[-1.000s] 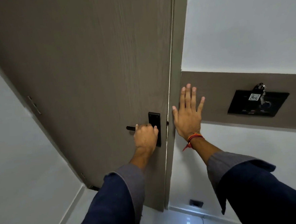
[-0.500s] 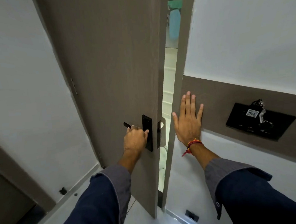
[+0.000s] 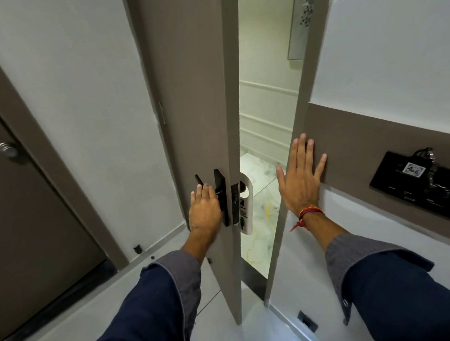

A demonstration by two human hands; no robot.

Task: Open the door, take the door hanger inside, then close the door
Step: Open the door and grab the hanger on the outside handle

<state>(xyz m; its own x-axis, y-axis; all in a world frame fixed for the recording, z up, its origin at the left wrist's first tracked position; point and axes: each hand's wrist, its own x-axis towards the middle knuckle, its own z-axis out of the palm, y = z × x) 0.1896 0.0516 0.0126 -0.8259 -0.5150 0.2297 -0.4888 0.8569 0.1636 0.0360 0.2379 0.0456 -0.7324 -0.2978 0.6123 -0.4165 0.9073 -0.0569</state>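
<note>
The grey-brown door stands partly open, swung toward me, its edge facing the camera. My left hand grips the black lever handle on the inner side. A white door hanger with dark print hangs from the outer handle, just past the door's edge. My right hand lies flat, fingers spread, on the brown wall band beside the door frame. It holds nothing.
Through the gap I see a marble corridor floor and a white panelled wall. A black key-card panel with keys sits on the wall at right. Another brown door with a round knob is at left. A doorstop sits by the skirting.
The door has swung from shut to well ajar, pulled by my left hand. The door hanger has come into view on the outer handle. My right hand stays on the wall.
</note>
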